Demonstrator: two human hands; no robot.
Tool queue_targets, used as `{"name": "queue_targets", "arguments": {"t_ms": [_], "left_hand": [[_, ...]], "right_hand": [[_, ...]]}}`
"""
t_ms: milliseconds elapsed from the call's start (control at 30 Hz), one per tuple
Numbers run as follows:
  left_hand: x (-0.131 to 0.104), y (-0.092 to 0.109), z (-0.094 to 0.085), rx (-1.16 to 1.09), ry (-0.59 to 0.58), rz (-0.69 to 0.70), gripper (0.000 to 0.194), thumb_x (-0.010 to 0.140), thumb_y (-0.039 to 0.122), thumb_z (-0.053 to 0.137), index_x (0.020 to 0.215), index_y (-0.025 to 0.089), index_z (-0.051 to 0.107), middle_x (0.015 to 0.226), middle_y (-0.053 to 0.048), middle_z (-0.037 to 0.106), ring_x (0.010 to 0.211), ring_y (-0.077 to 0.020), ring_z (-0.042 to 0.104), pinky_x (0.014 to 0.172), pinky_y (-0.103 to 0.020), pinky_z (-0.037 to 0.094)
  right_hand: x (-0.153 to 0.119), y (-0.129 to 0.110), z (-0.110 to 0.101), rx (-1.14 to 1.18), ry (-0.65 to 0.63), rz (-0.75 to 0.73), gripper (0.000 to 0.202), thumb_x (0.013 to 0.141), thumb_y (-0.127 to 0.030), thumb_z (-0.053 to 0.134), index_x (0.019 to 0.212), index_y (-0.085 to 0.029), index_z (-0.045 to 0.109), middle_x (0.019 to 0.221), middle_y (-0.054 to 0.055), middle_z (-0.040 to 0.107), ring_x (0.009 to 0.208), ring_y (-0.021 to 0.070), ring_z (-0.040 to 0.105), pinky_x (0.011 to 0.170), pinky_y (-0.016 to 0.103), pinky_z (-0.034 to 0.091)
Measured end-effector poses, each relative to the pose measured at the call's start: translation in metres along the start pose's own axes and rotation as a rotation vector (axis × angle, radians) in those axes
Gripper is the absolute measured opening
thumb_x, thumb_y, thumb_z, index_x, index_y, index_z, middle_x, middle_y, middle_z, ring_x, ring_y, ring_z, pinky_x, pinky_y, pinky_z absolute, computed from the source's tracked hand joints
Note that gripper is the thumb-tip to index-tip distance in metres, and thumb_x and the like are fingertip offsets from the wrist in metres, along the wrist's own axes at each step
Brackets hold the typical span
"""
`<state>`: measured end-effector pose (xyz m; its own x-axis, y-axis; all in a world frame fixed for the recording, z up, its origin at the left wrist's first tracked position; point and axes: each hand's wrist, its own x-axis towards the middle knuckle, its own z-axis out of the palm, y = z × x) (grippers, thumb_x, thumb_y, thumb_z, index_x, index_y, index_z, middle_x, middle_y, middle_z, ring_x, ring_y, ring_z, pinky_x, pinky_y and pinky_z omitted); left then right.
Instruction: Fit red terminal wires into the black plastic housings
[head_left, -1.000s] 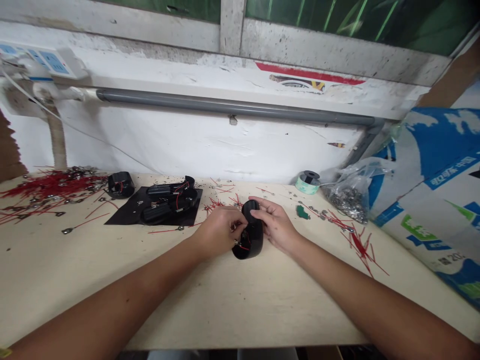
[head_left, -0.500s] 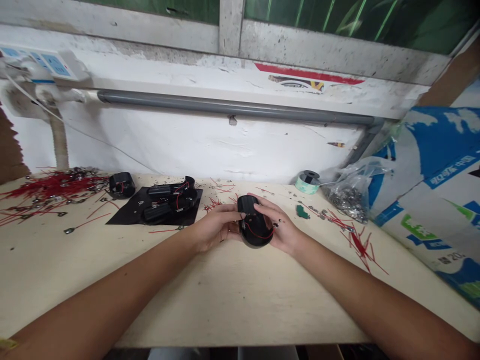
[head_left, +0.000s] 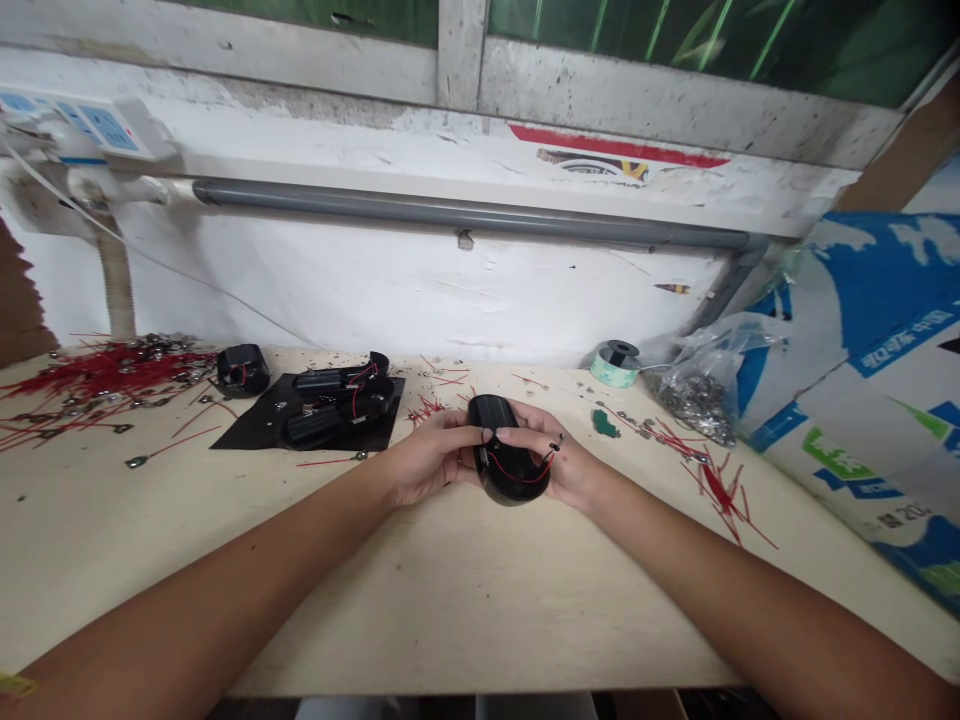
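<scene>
Both hands hold a black plastic housing (head_left: 517, 487) with a wide round end toward me and a narrower ribbed end pointing away. A thin red wire runs across its open inside and out past the right rim. My left hand (head_left: 439, 455) is closed around the left side, its thumb pressed on the middle of the housing. From the right, my right hand (head_left: 564, 460) grips it, and its thumb lies across the inside, tip close to the left thumb. The fingers underneath are mostly hidden.
Similar black housings (head_left: 322, 425) lie on a black sheet (head_left: 247, 428), with another black piece (head_left: 242, 370) beside it. Red wires with metal ends (head_left: 112, 370) are heaped at the left. Rightward are a tape roll (head_left: 615, 365), a green scrap (head_left: 604, 423), a plastic bag of metal parts (head_left: 697, 395) and a large box (head_left: 862, 400).
My right thumb has moved left and down across the housing, toward the left thumb. The housing has shifted and tilted slightly in my hands.
</scene>
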<state>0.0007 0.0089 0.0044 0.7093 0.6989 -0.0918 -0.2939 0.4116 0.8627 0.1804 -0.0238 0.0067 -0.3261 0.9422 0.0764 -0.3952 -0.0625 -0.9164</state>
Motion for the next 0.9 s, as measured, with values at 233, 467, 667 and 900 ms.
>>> {"name": "queue_targets", "arguments": {"t_ms": [233,467,667,900], "left_hand": [[0.000,-0.001,0.004,0.015,0.006,0.023,0.024,0.075,0.022,0.081,0.091,0.010,0.067,0.074,-0.005,0.070,0.069,-0.0160,0.069,0.067,-0.028,0.056],[0.001,-0.002,0.006,0.042,0.018,0.055,0.026,0.072,0.023,0.082,0.089,0.010,0.067,0.074,-0.005,0.070,0.066,-0.0146,0.068,0.064,-0.026,0.054],[0.000,-0.002,0.005,0.036,0.011,0.048,0.023,0.074,0.023,0.081,0.087,0.011,0.066,0.072,-0.004,0.068,0.064,-0.0131,0.065,0.063,-0.025,0.053],[0.003,0.005,0.004,0.015,0.145,0.111,0.023,0.078,0.026,0.072,0.095,0.014,0.065,0.086,-0.004,0.064,0.068,-0.0113,0.060,0.062,-0.024,0.049]], "right_hand": [[0.001,-0.001,0.001,-0.010,0.035,-0.027,0.039,0.065,-0.020,0.081,0.102,-0.015,0.070,0.091,0.004,0.072,0.077,0.0150,0.066,0.071,0.026,0.053],[0.000,-0.002,0.004,-0.029,0.057,-0.034,0.041,0.064,-0.021,0.082,0.102,-0.016,0.069,0.087,0.003,0.072,0.073,0.0147,0.066,0.068,0.027,0.053],[0.000,0.000,0.006,-0.022,0.071,-0.042,0.039,0.064,-0.022,0.082,0.101,-0.016,0.069,0.088,0.004,0.072,0.074,0.0150,0.065,0.070,0.027,0.053],[0.004,0.005,-0.005,0.003,0.171,-0.057,0.032,0.074,-0.030,0.074,0.104,-0.019,0.068,0.069,-0.001,0.064,0.056,0.0137,0.057,0.054,0.027,0.051]]}}
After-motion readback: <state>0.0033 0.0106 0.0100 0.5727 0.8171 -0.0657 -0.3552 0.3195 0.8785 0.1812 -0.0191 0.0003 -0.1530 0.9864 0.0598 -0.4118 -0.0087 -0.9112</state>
